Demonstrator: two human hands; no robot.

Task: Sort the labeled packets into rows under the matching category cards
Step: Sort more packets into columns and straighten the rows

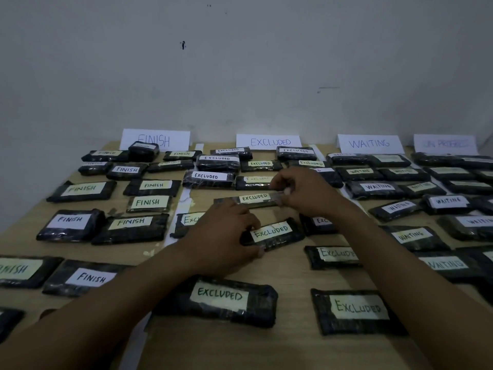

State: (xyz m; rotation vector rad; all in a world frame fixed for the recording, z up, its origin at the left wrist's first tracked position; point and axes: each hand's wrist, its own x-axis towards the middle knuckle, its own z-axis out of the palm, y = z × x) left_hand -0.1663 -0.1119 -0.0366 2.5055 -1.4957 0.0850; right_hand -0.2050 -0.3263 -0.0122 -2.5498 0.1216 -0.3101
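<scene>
Evidently both hands were busy in the middle column. The left hand (224, 236) had its fingers (260, 252) curled round the near-left end of a tilted EXCLUDED packet (277, 233), thumb on the far edge and fingertips under the near edge, clamped on it. The packet stretched away to the right of those fingers, its label facing up, and it lay on or just above the wooden table (288, 276); which of the two could not be told.

Just beyond the left knuckles, the right hand (304, 193) pinched the right end of a slim EXCLUDED packet (250, 199) between thumb and bunched fingertips (286, 192). That packet ran leftward from the pinch, and its left end passed behind the left hand.

Farther beyond the right fingers, more black packets with the same label sat in rows up to the EXCLUDED card (269, 142), which stood against the wall. Left of the left hand lay the FINISH packets (152, 186) under the FINISH card (154, 140). Right of the right wrist lay the WAITING packets (378, 188) under the WAITING card (369, 143). A fourth card (445, 143) stood far right, its writing too blurred to read.
</scene>
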